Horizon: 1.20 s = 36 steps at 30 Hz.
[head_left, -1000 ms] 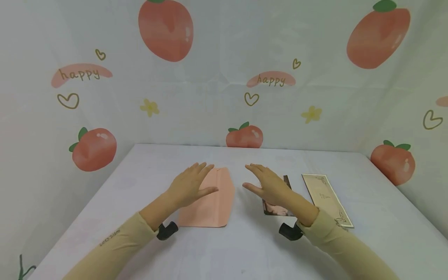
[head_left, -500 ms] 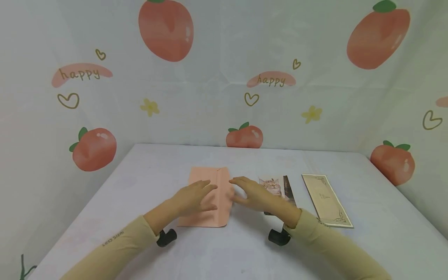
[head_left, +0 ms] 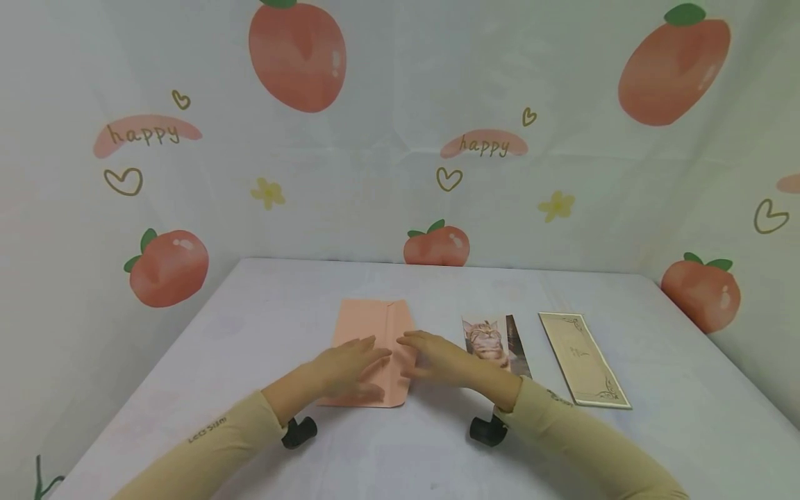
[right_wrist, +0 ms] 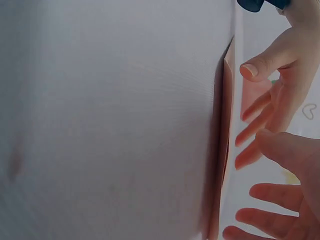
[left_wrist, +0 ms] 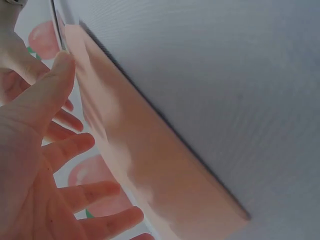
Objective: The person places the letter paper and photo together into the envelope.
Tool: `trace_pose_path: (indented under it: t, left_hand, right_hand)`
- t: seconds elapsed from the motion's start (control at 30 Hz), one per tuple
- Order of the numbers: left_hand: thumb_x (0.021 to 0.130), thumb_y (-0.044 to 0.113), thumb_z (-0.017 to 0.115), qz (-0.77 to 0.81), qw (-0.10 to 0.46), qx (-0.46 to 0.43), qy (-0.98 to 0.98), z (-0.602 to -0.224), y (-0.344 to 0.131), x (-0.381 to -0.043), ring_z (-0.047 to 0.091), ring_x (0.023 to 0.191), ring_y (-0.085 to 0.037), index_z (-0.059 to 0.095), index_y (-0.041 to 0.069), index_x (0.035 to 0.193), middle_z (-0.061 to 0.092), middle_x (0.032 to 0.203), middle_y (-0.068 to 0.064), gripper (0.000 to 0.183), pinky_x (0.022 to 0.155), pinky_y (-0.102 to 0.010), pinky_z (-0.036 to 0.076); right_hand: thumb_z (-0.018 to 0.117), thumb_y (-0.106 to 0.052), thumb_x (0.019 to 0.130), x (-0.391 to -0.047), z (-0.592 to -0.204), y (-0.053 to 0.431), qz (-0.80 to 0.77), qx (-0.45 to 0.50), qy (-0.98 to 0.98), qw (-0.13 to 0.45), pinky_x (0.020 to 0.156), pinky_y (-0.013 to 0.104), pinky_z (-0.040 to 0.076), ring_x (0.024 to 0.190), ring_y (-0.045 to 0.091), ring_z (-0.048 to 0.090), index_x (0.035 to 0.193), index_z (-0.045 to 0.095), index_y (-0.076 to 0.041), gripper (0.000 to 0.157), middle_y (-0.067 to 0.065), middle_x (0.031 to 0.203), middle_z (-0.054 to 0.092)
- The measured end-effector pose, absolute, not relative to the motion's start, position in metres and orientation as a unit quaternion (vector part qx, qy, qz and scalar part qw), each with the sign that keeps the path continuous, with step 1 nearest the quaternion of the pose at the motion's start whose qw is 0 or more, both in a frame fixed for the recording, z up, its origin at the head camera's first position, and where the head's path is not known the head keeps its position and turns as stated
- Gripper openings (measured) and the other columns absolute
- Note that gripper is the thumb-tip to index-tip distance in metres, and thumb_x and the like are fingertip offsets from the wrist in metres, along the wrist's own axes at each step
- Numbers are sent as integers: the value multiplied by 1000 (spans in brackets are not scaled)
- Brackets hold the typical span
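A pink paper envelope (head_left: 369,319) lies flat on the white table, its flap side toward the right. My left hand (head_left: 344,367) hovers over its lower left part with fingers spread. Over the envelope's right edge is my right hand (head_left: 440,357), fingers extended toward the left hand. In the left wrist view the left hand (left_wrist: 45,150) stays apart from the envelope (left_wrist: 150,160), which carries finger shadows. The right wrist view has the right hand (right_wrist: 285,185) above the envelope's edge (right_wrist: 227,110). Neither hand holds anything.
A cat picture card (head_left: 487,342) lies right of the envelope, partly behind the right forearm. Further right is a long beige card (head_left: 584,357) with ornamental corners. Behind the table (head_left: 387,458) hangs a fruit-printed cloth (head_left: 387,83). Black camera mounts (head_left: 300,432) hang below the wrists.
Both hands have come down toward the envelope. The right hand has also moved left, away from the cat card, toward the left hand. The envelope and cards have stayed put.
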<state>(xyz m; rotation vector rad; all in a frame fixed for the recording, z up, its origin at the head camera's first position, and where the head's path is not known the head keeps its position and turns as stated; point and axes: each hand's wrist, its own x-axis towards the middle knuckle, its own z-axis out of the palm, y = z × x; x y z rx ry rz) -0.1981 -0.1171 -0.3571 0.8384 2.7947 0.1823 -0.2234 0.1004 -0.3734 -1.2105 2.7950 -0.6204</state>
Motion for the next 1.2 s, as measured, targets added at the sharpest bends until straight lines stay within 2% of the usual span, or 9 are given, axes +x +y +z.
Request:
trace_pose_path:
  t: [0.17,0.67,0.97,1.2]
  left_hand:
    - [84,54,60,65,119,284,949,-360,-118,-197,40,129,-47,41,18,138,35,147,-22,68,89,-59,48]
    - [82,58,59,73,139,272,949,-369,-118,-201,35,132,-48,38,23,142,29,150,-22,73,95,-62,42]
    - [83,58,58,65,124,264,954,-370,-117,-200,38,132,-44,43,24,139,32,148,-23,68,94,-60,44]
    - [84,55,59,61,101,275,954,-369,-118,-200,41,130,-43,49,20,132,38,145,-22,61,92,-59,46]
  right_hand:
    - [65,-29,87,-224,-376,97,-186,-378,906,34,105,46,40,128,34,47,128,52,0,52,20,134,52]
    - [64,-34,86,-223,-379,93,-144,-357,918,95,109,46,36,131,34,43,132,50,-3,57,22,140,46]
    - [64,-35,86,-220,-378,91,-129,-349,922,112,107,47,38,131,35,43,132,50,-3,57,21,142,44]
    - [64,-35,87,-219,-377,90,-124,-345,923,115,109,46,37,133,34,41,132,50,-4,57,20,143,43]
